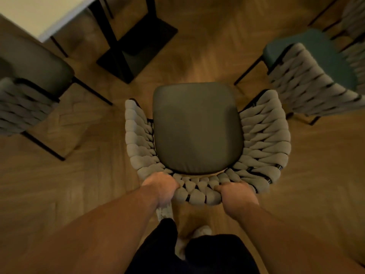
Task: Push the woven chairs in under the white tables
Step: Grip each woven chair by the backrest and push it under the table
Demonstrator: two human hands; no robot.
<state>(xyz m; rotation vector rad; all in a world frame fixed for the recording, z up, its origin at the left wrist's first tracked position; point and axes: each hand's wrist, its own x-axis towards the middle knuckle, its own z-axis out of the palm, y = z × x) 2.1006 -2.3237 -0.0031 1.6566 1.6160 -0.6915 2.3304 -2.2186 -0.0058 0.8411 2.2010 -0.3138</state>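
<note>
A woven chair with a grey rope back and a dark seat cushion stands on the wooden floor right below me, its seat facing away. My left hand grips the left part of its curved backrest top. My right hand grips the right part of the same backrest. A white table shows its corner at the top left, standing apart from this chair. Its black pedestal base rests on the floor ahead and to the left.
A second woven chair stands at the left beside the white table. A third woven chair with a teal seat stands at the right, another partly visible behind it. My legs and light shoes are just behind the held chair.
</note>
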